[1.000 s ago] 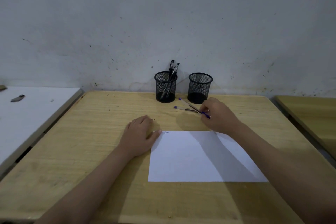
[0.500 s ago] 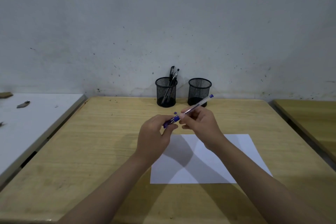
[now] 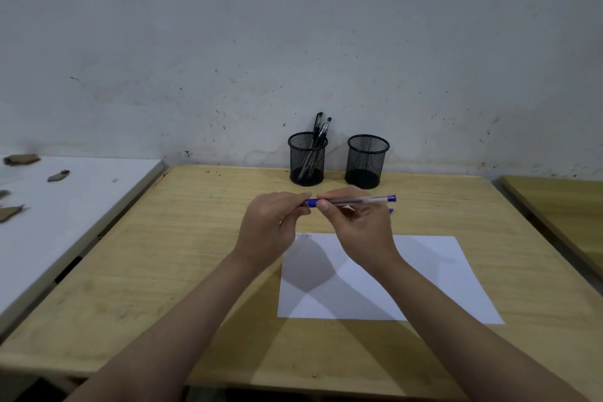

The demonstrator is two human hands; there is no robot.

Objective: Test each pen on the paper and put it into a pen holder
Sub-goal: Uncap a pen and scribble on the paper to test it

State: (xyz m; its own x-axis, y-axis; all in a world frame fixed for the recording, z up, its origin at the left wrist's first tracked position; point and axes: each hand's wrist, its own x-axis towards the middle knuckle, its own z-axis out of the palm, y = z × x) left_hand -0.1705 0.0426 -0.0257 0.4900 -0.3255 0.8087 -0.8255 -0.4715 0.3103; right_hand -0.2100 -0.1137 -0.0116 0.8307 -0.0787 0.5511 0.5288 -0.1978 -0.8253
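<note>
I hold a blue pen (image 3: 357, 200) level above the wooden table (image 3: 169, 258), between both hands. My right hand (image 3: 359, 222) grips its clear barrel. My left hand (image 3: 272, 227) pinches the blue cap end. A white sheet of paper (image 3: 434, 277) lies below the hands, with small scribbles at its top left corner. Behind my right hand peeks the blue tip of another pen (image 3: 391, 210) lying on the table. At the back stand two black mesh pen holders: the left holder (image 3: 306, 158) has black pens in it, the right holder (image 3: 367, 160) looks empty.
A white table (image 3: 75, 206) with a few brown scraps stands to the left. Another wooden table (image 3: 561, 206) edges in at the right. A stained wall runs right behind the holders.
My right hand picked the blue pen up off the table and brought it toward me. My left hand left the paper and took hold of the pen's cap end; the pen is level now.
</note>
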